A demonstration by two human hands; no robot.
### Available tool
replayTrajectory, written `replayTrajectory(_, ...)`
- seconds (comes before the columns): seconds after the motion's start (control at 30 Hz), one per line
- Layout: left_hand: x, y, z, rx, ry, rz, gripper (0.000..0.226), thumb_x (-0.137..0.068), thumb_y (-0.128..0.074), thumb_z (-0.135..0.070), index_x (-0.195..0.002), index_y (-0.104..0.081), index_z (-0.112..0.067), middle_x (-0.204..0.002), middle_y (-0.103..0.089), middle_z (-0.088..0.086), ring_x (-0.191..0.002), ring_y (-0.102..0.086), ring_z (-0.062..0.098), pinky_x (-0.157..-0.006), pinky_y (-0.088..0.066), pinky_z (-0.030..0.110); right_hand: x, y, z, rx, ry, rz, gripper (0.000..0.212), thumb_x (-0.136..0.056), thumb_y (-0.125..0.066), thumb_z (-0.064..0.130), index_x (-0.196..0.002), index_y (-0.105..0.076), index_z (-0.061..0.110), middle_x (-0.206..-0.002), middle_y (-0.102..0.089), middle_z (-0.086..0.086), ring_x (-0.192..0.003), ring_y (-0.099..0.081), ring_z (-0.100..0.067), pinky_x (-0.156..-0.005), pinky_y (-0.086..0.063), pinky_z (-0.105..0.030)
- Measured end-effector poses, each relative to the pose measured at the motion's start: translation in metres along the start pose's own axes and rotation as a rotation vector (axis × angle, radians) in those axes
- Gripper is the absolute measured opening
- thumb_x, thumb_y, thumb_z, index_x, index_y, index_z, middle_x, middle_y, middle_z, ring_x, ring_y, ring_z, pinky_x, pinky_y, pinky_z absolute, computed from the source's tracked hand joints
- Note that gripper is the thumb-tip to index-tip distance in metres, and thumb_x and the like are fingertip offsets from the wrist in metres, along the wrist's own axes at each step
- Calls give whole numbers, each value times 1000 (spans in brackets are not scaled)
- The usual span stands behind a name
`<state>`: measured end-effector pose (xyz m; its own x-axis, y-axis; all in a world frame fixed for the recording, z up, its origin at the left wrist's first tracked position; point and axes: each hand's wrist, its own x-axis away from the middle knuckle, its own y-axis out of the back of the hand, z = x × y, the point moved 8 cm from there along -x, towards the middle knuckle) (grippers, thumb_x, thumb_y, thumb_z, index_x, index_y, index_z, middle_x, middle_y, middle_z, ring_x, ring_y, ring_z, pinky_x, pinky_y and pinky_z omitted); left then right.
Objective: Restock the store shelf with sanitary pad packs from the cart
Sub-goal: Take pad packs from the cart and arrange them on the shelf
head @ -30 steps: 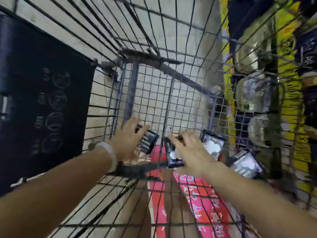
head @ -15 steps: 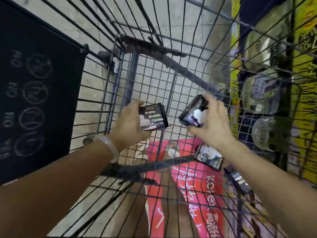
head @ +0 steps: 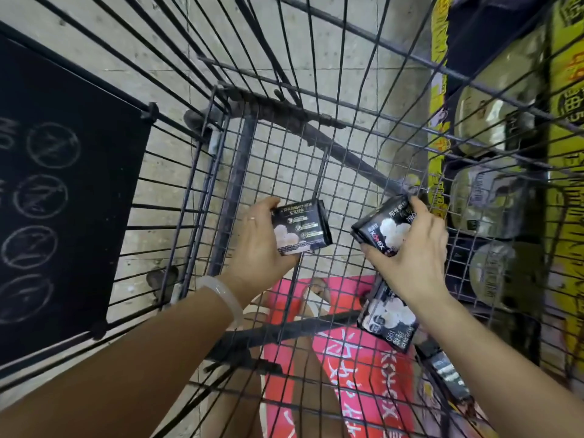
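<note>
Wire cart [head: 240, 172], seen from above; grey concrete floor [head: 316, 33] shows thru mesh. Black chalkboard sign [head: 63, 191] w/ chalk circles on cart's left side. Yellow shelf display [head: 562, 159] to right. L hand [head: 262, 245] curled round black pad pack [head: 300, 226], R hand [head: 414, 257] grips second pack [head: 384, 227], both held above cart floor. Third pack [head: 390, 324] lies lower right in cart, beside pink Kotex carton [head: 363, 374].

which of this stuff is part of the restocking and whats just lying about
Part of the job:
- black pad pack in the left hand, pack at
- black pad pack in the right hand, pack at
- pad packs left in the cart
- wire cart

Just there:
- black chalk-marked board
- red banner under the cart
- yellow shelf goods
</note>
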<state>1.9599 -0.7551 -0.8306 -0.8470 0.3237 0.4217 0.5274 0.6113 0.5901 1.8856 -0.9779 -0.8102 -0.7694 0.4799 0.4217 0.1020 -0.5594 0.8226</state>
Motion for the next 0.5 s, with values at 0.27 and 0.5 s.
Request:
replayTrajectory(0.27, -1, -6, 16, -121, 57, 118, 101, -69, -80, -10, -148, -17, -16, -149, -19, 9, -134, -16, 15, -108, -9, 21, 3, -12, 2, 51, 41, 209, 120, -61, -86, 33, -149, -5, 23, -153, -6, -15, -142, -5, -29, -115, -9, -41)
replayTrajectory(0.5, -11, -4, 16, 65, 38, 98, 74, -63, -74, -32, -128, -44, -17, -117, -54, 5, -106, -53, 24, -92, -47, 43, 6, -19, 10, 144, 172, 378, 110, -72, -79, 20, -148, -1, 34, -155, 18, -1, -142, 6, -19, -115, -11, -45)
